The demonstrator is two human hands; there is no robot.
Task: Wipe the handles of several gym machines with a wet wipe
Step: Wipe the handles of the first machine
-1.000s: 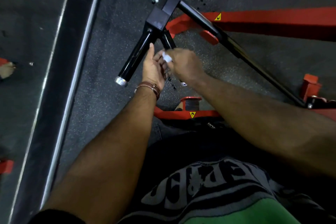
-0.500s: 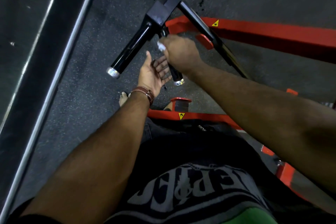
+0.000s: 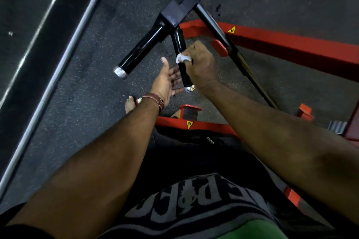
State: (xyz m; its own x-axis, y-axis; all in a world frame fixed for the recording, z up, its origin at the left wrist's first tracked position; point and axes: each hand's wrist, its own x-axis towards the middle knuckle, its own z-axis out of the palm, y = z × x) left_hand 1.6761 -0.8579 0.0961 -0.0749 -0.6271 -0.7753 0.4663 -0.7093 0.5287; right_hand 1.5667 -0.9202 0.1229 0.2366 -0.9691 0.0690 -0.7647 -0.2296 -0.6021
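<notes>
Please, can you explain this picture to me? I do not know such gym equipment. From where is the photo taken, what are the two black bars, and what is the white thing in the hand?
The camera sits on the person's head and looks down, so you see both forearms and the shirt from above. The two black bars are handles of a gym machine, each with a silver end cap, joined to a black arm over a red frame on the dark rubber floor. The right hand is wrapped around the nearer handle with a white wet wipe pressed against it, to clean it. The left hand is open, palm up, just beside that handle, holding nothing. The other handle is free. A brown bracelet is on the left wrist.
</notes>
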